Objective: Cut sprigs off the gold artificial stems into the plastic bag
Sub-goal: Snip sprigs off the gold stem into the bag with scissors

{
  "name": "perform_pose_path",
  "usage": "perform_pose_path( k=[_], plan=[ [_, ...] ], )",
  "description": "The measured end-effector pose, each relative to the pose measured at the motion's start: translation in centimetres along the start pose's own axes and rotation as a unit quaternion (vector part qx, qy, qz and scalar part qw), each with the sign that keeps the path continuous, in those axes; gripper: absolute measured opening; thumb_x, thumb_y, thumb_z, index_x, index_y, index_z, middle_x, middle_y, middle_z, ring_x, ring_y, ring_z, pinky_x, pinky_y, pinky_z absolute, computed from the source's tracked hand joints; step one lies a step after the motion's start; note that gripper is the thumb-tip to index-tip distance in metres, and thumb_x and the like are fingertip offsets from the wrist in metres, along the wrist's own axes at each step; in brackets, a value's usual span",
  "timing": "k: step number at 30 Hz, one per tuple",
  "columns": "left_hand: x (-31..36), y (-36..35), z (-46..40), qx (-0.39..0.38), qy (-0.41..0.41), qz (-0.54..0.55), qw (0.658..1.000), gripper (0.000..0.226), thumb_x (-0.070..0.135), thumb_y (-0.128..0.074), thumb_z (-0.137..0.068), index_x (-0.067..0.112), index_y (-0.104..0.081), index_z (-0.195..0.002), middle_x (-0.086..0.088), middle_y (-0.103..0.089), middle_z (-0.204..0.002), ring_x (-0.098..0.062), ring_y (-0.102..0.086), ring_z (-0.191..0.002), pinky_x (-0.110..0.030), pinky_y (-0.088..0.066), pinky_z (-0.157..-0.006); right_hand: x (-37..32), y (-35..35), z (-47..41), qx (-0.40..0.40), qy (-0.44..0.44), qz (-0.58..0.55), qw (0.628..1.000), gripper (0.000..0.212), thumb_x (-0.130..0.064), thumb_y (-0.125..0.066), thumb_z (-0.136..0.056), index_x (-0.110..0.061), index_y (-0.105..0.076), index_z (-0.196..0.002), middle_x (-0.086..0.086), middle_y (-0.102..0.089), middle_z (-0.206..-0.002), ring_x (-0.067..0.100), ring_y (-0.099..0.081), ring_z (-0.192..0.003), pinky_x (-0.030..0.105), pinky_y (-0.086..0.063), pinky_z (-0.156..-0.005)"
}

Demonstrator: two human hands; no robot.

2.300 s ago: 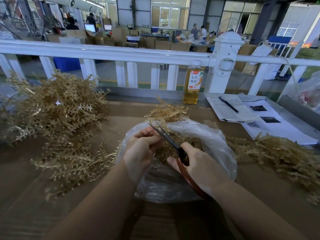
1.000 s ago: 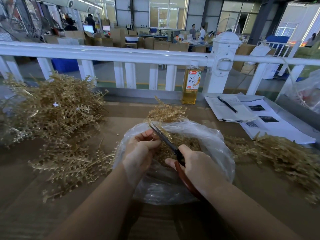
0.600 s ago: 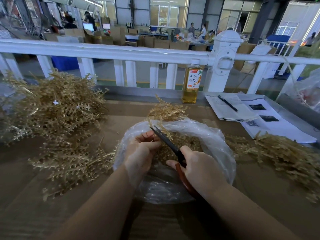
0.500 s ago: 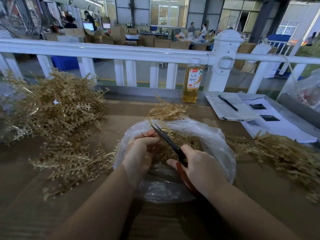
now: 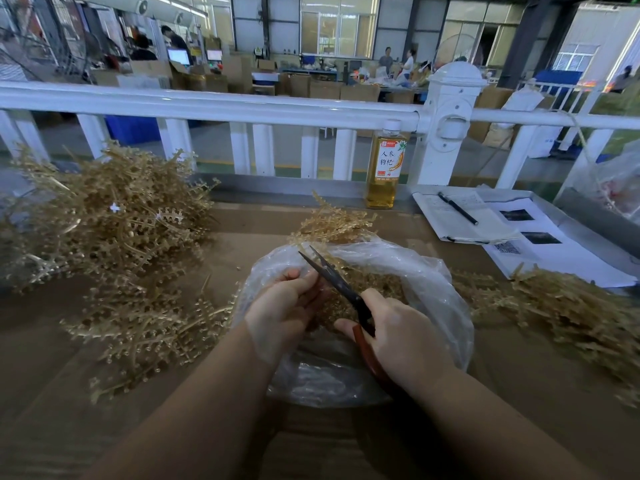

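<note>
A clear plastic bag lies open on the brown table, with cut gold sprigs heaped inside. My left hand hovers over the bag's left side, its fingers curled round a gold stem that is mostly hidden behind them. My right hand grips red-handled scissors. Their dark blades are slightly parted and point up-left, right beside my left fingertips. A big pile of uncut gold stems covers the table's left side.
More gold stems lie at the right, and a small clump sits behind the bag. An amber drink bottle stands by the white railing. Papers with a pen lie at the back right.
Both hands stay over the bag. The scissor blades have opened and shut slightly at my left fingertips, and my left fingers have shifted a little.
</note>
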State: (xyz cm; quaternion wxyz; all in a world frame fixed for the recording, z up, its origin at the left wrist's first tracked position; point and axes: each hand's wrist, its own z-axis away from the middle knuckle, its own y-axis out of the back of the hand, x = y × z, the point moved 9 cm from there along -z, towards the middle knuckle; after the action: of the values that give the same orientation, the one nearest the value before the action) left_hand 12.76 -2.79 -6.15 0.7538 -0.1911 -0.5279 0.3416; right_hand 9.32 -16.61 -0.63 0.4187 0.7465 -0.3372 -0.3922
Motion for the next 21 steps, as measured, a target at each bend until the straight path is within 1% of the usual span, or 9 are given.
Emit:
perform_pose_path(
  k=[3,6,8,10,13,18,21],
  plan=[
    [-0.02,0.06,-0.06,-0.001,0.003,0.008,1.000,0.031,-0.007,-0.055,-0.087,0.016,-0.040,-0.071,-0.007,-0.067,-0.063,-0.013,-0.067,-0.056,-0.028,-0.055,-0.060,-0.20,0.17,-0.02,0.005,0.005,0.008,1.000,0.041,-0.067,-0.038,-0.087,-0.027,-0.044,-0.097,-0.006,-0.056,-0.079,0.014,-0.056,-0.072,0.025,-0.044,-0.063],
    [-0.04,0.01,-0.09,0.002,0.001,0.009,1.000,0.032,-0.007,-0.056,-0.086,0.016,-0.039,-0.071,-0.008,-0.068,-0.065,-0.013,-0.068,-0.059,-0.028,-0.053,-0.062,-0.34,0.41,-0.01,0.000,0.008,0.027,1.000,0.043,-0.067,-0.037,-0.088,-0.026,-0.045,-0.099,-0.007,-0.055,-0.076,0.013,-0.056,-0.071,0.023,-0.038,-0.060],
    [0.07,0.01,-0.04,0.005,-0.012,0.005,1.000,0.032,-0.008,-0.056,-0.086,0.016,-0.040,-0.072,-0.008,-0.068,-0.066,-0.014,-0.067,-0.062,-0.027,-0.053,-0.062,-0.38,0.58,0.01,0.000,0.011,0.040,0.999,0.044,-0.066,-0.037,-0.089,-0.025,-0.047,-0.101,-0.007,-0.055,-0.076,0.013,-0.057,-0.071,0.023,-0.039,-0.061],
    [0.26,-0.01,0.08,0.010,-0.032,-0.006,0.999,0.031,-0.010,-0.056,-0.086,0.015,-0.040,-0.075,-0.008,-0.067,-0.068,-0.015,-0.066,-0.063,-0.025,-0.055,-0.058,-0.29,0.67,0.07,0.000,0.010,0.051,0.999,0.044,-0.066,-0.037,-0.089,-0.025,-0.048,-0.102,-0.007,-0.056,-0.077,0.013,-0.058,-0.073,0.024,-0.043,-0.063],
    [0.50,-0.27,0.27,0.012,-0.065,-0.020,0.998,0.030,-0.013,-0.053,-0.086,0.014,-0.042,-0.078,-0.008,-0.061,-0.074,-0.016,-0.062,-0.067,-0.021,-0.056,-0.055,-0.05,0.68,0.18,-0.007,0.005,0.065,0.998,0.046,-0.067,-0.036,-0.089,-0.025,-0.048,-0.105,-0.006,-0.058,-0.079,0.013,-0.059,-0.074,0.024,-0.047,-0.066],
    [0.79,-0.60,0.48,0.011,-0.102,-0.035,0.994,0.031,-0.013,-0.052,-0.086,0.014,-0.042,-0.076,-0.004,-0.054,-0.072,-0.013,-0.060,-0.067,-0.017,-0.054,-0.055,0.02,0.78,0.31,-0.001,0.000,0.061,0.998,0.046,-0.067,-0.036,-0.089,-0.026,-0.046,-0.106,-0.004,-0.057,-0.085,0.016,-0.059,-0.079,0.024,-0.044,-0.066],
    [0.81,-0.59,0.51,0.012,-0.108,-0.046,0.993,0.031,-0.013,-0.051,-0.087,0.014,-0.042,-0.078,-0.004,-0.054,-0.074,-0.014,-0.059,-0.069,-0.018,-0.053,-0.060,-0.10,0.68,0.36,-0.002,-0.001,0.067,0.998,0.045,-0.066,-0.037,-0.090,-0.025,-0.046,-0.106,-0.004,-0.055,-0.084,0.017,-0.058,-0.080,0.024,-0.039,-0.065]
  ],
)
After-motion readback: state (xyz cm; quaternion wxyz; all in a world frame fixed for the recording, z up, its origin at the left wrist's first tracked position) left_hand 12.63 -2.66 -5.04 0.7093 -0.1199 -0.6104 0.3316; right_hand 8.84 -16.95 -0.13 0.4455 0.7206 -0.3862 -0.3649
